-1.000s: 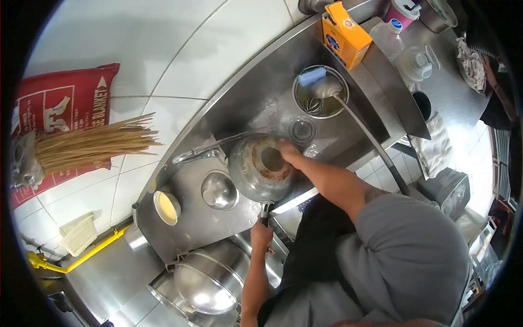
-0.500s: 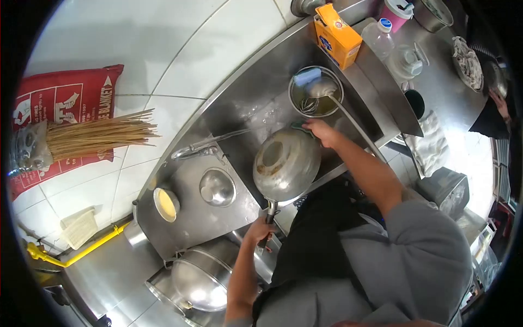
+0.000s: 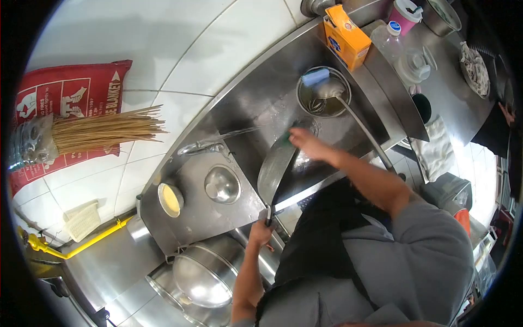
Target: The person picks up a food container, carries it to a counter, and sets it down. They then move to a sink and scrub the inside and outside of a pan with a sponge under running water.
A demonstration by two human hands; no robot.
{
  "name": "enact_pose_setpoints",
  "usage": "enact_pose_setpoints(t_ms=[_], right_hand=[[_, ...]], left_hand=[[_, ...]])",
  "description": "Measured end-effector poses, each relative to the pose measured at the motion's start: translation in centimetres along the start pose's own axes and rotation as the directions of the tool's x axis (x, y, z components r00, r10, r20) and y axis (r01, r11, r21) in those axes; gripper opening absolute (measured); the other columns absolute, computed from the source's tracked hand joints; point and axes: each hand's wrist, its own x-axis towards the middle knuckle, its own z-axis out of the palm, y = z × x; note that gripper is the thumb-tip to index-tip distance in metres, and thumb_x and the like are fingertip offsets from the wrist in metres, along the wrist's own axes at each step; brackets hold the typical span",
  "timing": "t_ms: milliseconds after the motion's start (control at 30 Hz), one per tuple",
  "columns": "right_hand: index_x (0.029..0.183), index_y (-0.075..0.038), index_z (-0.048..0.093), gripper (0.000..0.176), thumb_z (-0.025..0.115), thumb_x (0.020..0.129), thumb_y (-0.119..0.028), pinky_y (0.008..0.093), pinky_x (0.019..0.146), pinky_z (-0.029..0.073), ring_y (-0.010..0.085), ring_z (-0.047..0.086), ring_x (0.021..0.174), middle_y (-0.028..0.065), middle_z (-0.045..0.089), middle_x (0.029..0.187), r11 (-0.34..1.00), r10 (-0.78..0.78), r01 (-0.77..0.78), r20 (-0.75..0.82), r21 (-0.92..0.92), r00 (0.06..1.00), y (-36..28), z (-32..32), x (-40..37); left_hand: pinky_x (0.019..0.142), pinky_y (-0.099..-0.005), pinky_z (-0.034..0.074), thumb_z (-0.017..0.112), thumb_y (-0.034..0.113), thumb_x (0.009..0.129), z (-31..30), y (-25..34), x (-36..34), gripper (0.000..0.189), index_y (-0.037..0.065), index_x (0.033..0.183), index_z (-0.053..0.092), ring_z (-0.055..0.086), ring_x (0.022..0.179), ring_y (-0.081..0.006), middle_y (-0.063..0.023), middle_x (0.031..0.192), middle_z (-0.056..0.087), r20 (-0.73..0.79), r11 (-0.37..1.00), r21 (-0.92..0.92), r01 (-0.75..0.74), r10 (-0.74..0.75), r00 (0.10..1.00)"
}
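My left hand (image 3: 260,233) is closed around the handle of a metal wok (image 3: 275,169). The wok is tilted up almost on edge over the sink (image 3: 248,155). At its upper rim, my right hand (image 3: 308,143) presses a green scouring pad (image 3: 285,138), mostly hidden by the fingers. Behind the wok, a faucet (image 3: 201,147) sends a stream of water into the basin. Past my right hand stands a metal pot (image 3: 300,102) of cloudy liquid, holding a blue sponge (image 3: 316,77), a whisk (image 3: 315,107) and a long-handled ladle (image 3: 365,128).
An orange box (image 3: 347,38) stands at the sink's far corner. Left on the drainboard are a metal bowl (image 3: 229,185) and a yellow-lined bowl (image 3: 170,200). Large metal bowls (image 3: 201,275) are stacked below. A bundle of sticks (image 3: 109,129) juts from the wall. Another person's hand (image 3: 506,113) shows far right.
The wok has turned from showing its rounded underside to nearly edge-on. My right hand, with the pad, has moved left and slightly down along the rim. The view has shifted slightly.
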Motion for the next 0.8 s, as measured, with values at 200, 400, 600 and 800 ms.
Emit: enact_pose_setpoints(t_ms=[200, 400, 600, 800], right_hand=[[0.111, -0.002, 0.060, 0.033, 0.048, 0.095, -0.029, 0.0466, 0.096, 0.042, 0.0391, 0.056, 0.111, 0.0198, 0.059, 0.119, 0.802, -0.462, 0.410, -0.018, -0.435, 0.887, -10.4, 3.2, -2.6], [0.120, -0.002, 0.060, 0.045, 0.042, 0.100, -0.038, 0.0448, 0.099, 0.042, 0.0394, 0.055, 0.116, 0.0221, 0.060, 0.121, 0.967, 0.249, -0.248, 0.023, -0.051, 0.968, 4.4, 4.2, 4.4], [0.127, 0.000, 0.057, 0.049, 0.041, 0.101, -0.038, 0.0392, 0.101, 0.041, 0.0314, 0.054, 0.123, 0.0192, 0.060, 0.127, 0.958, 0.220, -0.230, 0.075, 0.172, 0.973, -0.9, 0.8, 4.4], [0.122, -0.003, 0.062, 0.033, 0.048, 0.101, -0.023, 0.0337, 0.099, 0.044, 0.0188, 0.058, 0.115, 0.0092, 0.063, 0.122, 0.600, 0.207, -0.335, 0.264, 0.727, 0.942, 3.0, -1.1, 2.5]], left_hand=[[0.069, -0.0409, 0.049, 0.071, 0.029, 0.084, 1.2, -4.7, 3.3, 0.036, -0.001, 0.103, 0.065, 0.065, 0.080, -0.0339, -0.0207, 0.083, 0.066, 0.072, 0.982, -0.175, 0.075, -0.063, 0.995], [0.057, -0.0377, 0.048, 0.071, 0.026, 0.084, -0.6, -3.2, 3.3, 0.034, -0.003, 0.100, 0.061, 0.063, 0.066, -0.0268, -0.0159, 0.076, 0.064, 0.124, 0.969, -0.220, 0.113, -0.087, 0.988], [0.076, -0.0433, 0.051, 0.072, 0.032, 0.080, 2.1, -5.5, 2.9, 0.055, 0.002, 0.123, 0.056, 0.066, 0.091, -0.0417, -0.0243, 0.098, 0.068, -0.003, 0.990, -0.133, 0.046, -0.046, 0.999], [0.065, -0.0457, 0.052, 0.072, 0.030, 0.077, 2.9, -2.8, 0.7, 0.030, 0.003, 0.089, 0.068, 0.065, 0.075, -0.0433, -0.0233, 0.075, 0.065, -0.272, 0.988, -0.028, -0.149, 0.136, 0.953]])
